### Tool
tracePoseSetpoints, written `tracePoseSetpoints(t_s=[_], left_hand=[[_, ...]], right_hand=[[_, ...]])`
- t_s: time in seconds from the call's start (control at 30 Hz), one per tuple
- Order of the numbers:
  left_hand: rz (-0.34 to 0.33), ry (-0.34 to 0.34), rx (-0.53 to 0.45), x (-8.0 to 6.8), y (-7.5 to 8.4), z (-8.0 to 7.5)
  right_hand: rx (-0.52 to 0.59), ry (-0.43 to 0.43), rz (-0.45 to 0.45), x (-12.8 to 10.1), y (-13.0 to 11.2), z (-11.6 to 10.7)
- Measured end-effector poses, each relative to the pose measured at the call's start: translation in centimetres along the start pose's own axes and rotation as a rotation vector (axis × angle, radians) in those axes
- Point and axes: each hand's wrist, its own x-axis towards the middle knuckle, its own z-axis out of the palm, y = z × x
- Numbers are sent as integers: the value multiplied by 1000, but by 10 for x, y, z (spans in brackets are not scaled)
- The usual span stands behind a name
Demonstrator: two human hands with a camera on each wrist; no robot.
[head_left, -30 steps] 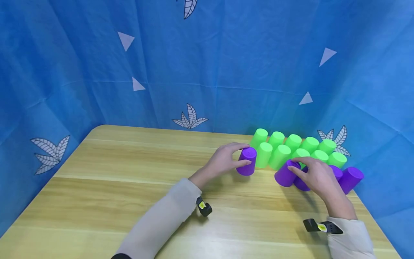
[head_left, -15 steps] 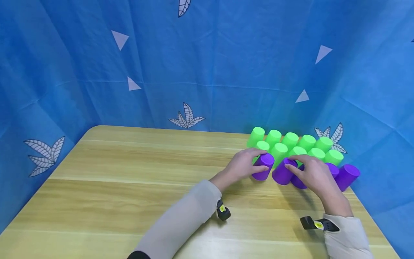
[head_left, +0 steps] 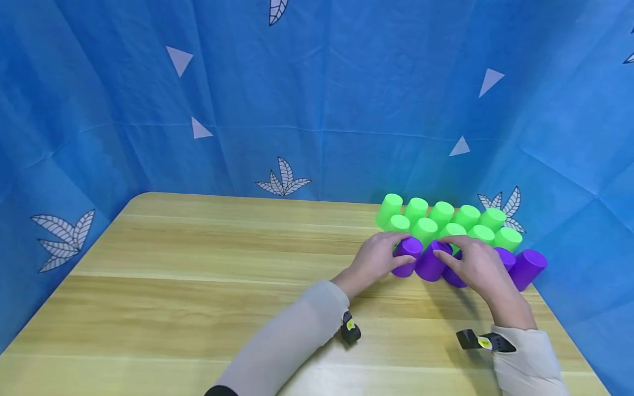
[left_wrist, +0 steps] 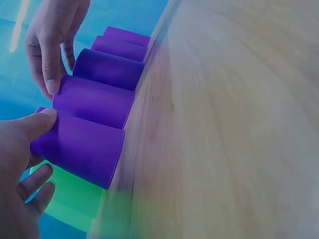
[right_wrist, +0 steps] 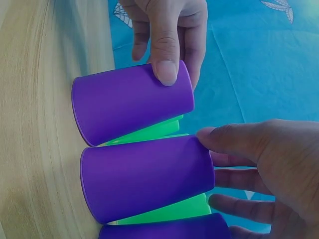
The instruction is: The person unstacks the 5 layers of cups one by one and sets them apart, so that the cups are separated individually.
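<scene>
Upside-down purple cups stand in a row near the wooden table's [head_left: 198, 286] right end. My left hand [head_left: 383, 254] grips the leftmost purple cup [head_left: 407, 256], thumb on its near side [left_wrist: 42, 122]; the same cup [right_wrist: 132, 99] shows in the right wrist view. It stands side by side with the second purple cup [head_left: 430, 263], which my right hand [head_left: 468, 259] holds from above, thumb against its base edge [right_wrist: 209, 134]. More purple cups [head_left: 527, 268] continue to the right. Two rows of green cups [head_left: 441, 220] stand just behind.
A blue cloth with leaf and triangle prints [head_left: 297, 110] walls in the table at the back and both sides. The cups crowd the far right corner, close to the table's right edge [head_left: 555, 308]. Bare wood stretches to the left and front.
My left hand has slid its purple cup rightwards along the table until it stands beside the second purple cup. My right hand has stayed on its cup.
</scene>
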Motion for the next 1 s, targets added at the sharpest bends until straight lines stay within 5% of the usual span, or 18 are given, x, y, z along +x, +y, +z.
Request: tracePoseSetpoints(t_s=[0.23, 0.5, 0.7, 1.0], left_hand=[[-14, 3, -37, -5, -5, -7], [-9, -46, 57, -21, -21, -41], [-7, -102, 73, -48, -51, -72], [-25, -124, 260, -88, -106, -114]], right_hand=[[-7, -10, 2, 1, 0, -1], [8, 49, -35, -1, -5, -7], [30, 74, -105, 1, -20, -3], [44, 59, -208, 5, -38, 13]])
